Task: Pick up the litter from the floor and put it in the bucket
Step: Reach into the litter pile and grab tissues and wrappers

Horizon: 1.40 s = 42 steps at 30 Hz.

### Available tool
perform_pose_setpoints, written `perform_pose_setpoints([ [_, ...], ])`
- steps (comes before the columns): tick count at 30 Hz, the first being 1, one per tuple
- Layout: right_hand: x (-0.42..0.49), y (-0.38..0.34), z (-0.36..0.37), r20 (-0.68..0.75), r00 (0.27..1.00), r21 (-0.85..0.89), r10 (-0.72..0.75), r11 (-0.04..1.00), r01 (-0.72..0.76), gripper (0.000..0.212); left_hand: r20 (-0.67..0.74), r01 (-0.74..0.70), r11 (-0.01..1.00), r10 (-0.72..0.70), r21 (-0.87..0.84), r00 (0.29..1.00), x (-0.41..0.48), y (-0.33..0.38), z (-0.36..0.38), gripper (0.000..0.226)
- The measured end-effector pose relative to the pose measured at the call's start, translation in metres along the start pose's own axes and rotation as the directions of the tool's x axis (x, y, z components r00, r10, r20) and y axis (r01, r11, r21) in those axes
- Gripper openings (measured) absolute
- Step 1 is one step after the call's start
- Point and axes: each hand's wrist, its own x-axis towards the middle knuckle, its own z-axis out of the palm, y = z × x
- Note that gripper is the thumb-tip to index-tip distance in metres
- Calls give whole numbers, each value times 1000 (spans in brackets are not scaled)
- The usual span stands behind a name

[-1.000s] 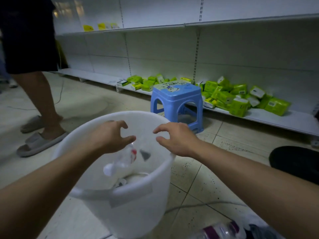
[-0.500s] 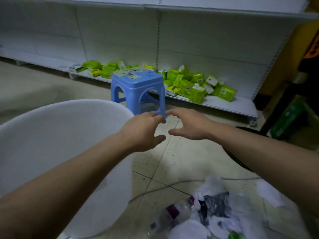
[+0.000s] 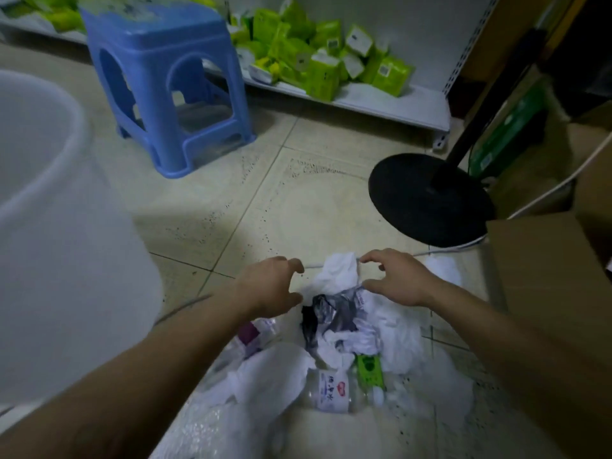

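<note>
A pile of litter lies on the tiled floor in front of me: crumpled white tissue (image 3: pixel 341 271), a grey-black wrapper (image 3: pixel 328 314), a clear water bottle (image 3: pixel 331 390) with a white label, a green packet (image 3: pixel 369 369) and a purple-capped bottle (image 3: pixel 251 336). My left hand (image 3: pixel 265 286) and my right hand (image 3: pixel 394 279) hover just above the far end of the pile, either side of the white tissue. Both hands have curled, spread fingers and hold nothing. The white bucket (image 3: pixel 66 246) stands at the left, its inside hidden from here.
A blue plastic stool (image 3: pixel 165 81) stands beyond the bucket. Green packs (image 3: pixel 318 58) lie on a low white shelf at the back. A black round fan base (image 3: pixel 427 197) sits right of the pile, a cardboard box (image 3: pixel 549 293) at the far right. A thin cable crosses the floor.
My view has swung from the bucket down to the litter pile on the right. Both empty hands have moved away from the bucket's mouth and lowered over the white tissue.
</note>
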Motion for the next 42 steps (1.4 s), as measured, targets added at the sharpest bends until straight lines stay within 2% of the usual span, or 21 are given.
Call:
perform_pose_setpoints([
  [3, 5, 25, 30, 41, 998, 46, 40, 998, -42, 52, 72, 27, 1000, -27, 1, 997, 11, 13, 38, 58],
  [8, 30, 30, 52, -26, 998, 80, 63, 995, -61, 47, 102, 32, 961, -62, 274, 993, 13, 11, 68, 60],
  [12, 64, 10, 56, -67, 998, 21, 21, 1000, -19, 58, 32, 33, 935, -47, 352, 998, 14, -1, 74, 45],
  [16, 94, -7, 64, 57, 994, -96, 91, 992, -85, 70, -140, 98, 985, -78, 145, 987, 15, -13, 71, 22],
  [19, 103, -11, 69, 90, 988, -206, 127, 973, -106, 52, -253, 141, 989, -146, -37, 956, 13, -23, 56, 19],
  [21, 103, -11, 72, 77, 991, -134, 113, 986, -102, 40, -270, 160, 980, -186, -115, 945, 12, -29, 42, 18],
  [24, 99, -15, 64, 58, 998, 80, 27, 996, -31, 30, -217, 213, 953, -259, -214, 941, 9, -34, 24, 21],
  [28, 88, -34, 47, 140, 982, 219, -128, 971, 95, 48, -186, 235, 911, -310, -338, 932, 0, -34, 11, 20],
  [31, 79, -49, 36, 106, 977, 300, -184, 943, 145, 46, -242, 214, 898, -321, -383, 916, -6, -34, 2, 10],
  [36, 60, -63, 13, -11, 982, 494, -189, 853, 170, 28, -343, 162, 907, -305, -388, 889, -17, -39, -12, 12],
  [39, 50, -73, -2, -94, 981, 509, -168, 839, 192, 27, -401, 125, 920, -280, -370, 872, -26, -40, -30, 20],
  [42, 36, -92, -27, -55, 982, 574, -179, 800, 178, 23, -416, 92, 918, -262, -386, 871, -38, -39, -61, 23],
])
